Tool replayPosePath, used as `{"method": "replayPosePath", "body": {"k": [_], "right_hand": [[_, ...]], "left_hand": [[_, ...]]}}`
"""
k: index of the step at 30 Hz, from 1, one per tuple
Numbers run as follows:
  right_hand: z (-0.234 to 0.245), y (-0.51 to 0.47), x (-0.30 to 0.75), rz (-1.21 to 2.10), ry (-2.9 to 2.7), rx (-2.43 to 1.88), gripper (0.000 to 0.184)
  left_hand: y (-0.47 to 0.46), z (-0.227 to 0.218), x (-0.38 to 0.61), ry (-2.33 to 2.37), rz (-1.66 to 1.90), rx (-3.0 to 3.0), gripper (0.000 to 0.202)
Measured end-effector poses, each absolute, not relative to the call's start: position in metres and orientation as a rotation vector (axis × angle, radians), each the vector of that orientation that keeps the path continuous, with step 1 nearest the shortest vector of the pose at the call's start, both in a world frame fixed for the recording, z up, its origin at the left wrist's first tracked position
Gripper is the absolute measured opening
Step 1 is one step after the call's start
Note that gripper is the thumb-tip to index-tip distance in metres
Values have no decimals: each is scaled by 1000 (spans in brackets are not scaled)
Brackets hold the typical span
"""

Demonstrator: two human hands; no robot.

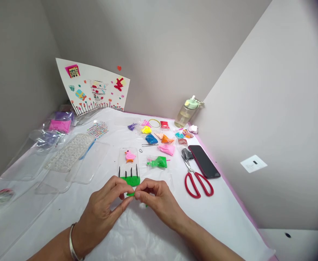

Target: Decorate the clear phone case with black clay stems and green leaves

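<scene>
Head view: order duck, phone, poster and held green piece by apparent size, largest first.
1. Poster
2. Phone
3. Duck
4. Green piece, partly hidden, but what shows looks smallest

Desk under a white, creased covering (216, 224); pink border (241, 203) along the right edge. Smooth matte grey wall (159, 47) beyond the far edge, small red heart (119, 68) on it. Darker grey wall (15, 47) past the left edge. Paler wall (278, 108) beside the right edge, bearing a white rectangular plate (247, 166) with dark slot. Light soft, brightest rightward.
</scene>
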State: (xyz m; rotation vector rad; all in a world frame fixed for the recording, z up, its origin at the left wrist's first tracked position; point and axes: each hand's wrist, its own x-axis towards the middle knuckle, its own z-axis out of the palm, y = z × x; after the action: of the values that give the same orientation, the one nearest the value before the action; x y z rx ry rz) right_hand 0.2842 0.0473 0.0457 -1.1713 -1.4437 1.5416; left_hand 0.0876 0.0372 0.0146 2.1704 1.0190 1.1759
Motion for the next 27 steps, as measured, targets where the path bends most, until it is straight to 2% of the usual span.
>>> {"method": "replayPosePath", "body": {"k": [27], "right_hand": [[50,47,285,1526,-1485,-1185,9]], "left_hand": [[37,13,86,1019,1123,2147,21]]}}
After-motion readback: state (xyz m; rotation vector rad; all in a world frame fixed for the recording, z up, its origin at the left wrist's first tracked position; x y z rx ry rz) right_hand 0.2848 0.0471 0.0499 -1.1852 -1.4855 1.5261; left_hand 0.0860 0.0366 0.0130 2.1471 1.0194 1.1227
